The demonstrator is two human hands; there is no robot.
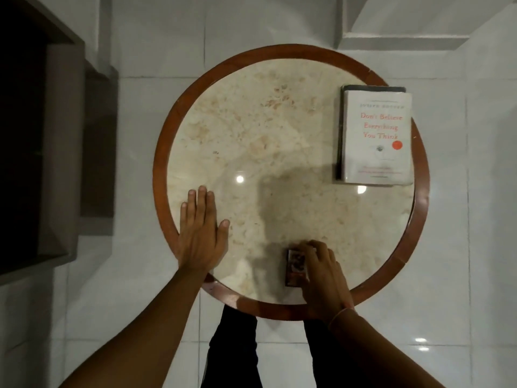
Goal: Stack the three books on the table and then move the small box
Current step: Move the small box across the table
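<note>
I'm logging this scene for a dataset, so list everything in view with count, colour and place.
table: one, round, cream marble top with reddish-brown wooden rim, centre.
stack of books: one pile, white cover with red title on top, dark edges beneath, far right of the table; how many books cannot be told.
small box: one, dark with reddish print, near edge of the table.
floor: white tiles, all around.
dark furniture: left side.
left hand: flat on the table, fingers spread.
right hand: fingers on the small box.

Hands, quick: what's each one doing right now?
Left hand: open, flat on the table, holding nothing.
Right hand: fingers curled on the small box near the table's front edge.
</note>
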